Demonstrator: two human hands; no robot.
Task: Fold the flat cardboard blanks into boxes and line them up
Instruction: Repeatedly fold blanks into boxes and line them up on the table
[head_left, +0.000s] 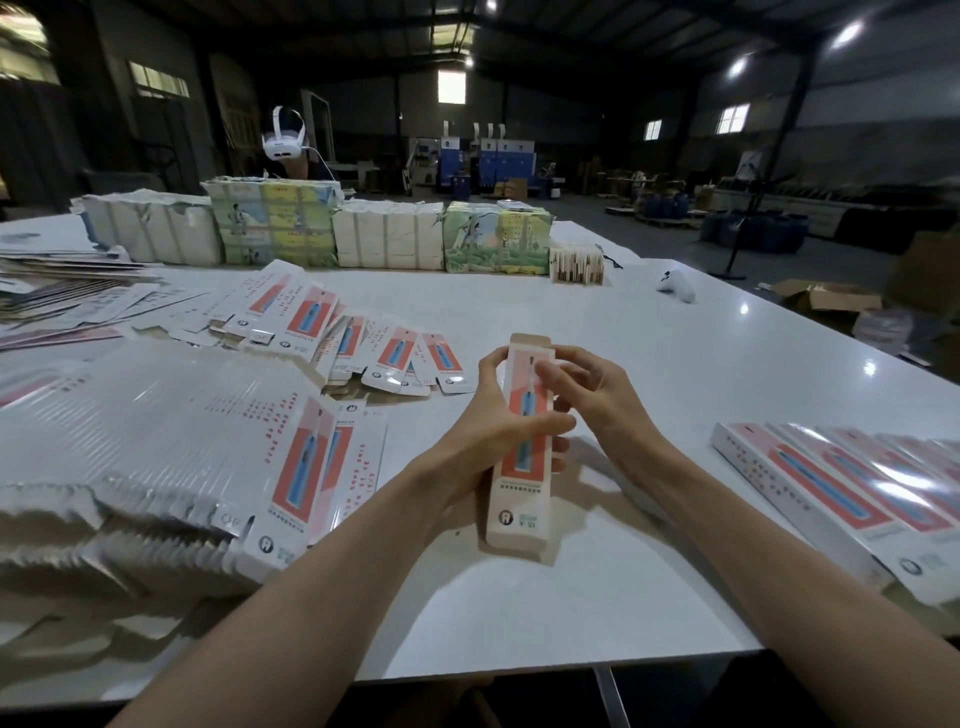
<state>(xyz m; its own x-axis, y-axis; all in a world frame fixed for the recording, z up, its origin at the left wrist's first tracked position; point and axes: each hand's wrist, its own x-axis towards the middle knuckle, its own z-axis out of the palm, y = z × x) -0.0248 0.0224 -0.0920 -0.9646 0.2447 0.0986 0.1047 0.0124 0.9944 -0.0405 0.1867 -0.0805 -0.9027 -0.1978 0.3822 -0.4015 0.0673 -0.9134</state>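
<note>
While a box (521, 501) is clamped in the left hand (485, 436), the right hand (597, 402) is curled at its top, grip unconfirmed. Right of the fingers, finished boxes (831, 483) are lined up; left, many blanks (156, 441) remain.

Single head-worn wide-angle view, looking forward and down across the white table (649, 364), close above both forearms

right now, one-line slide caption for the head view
Left hand and right hand grip an open-ended box between flat blanks and finished boxes.
</note>
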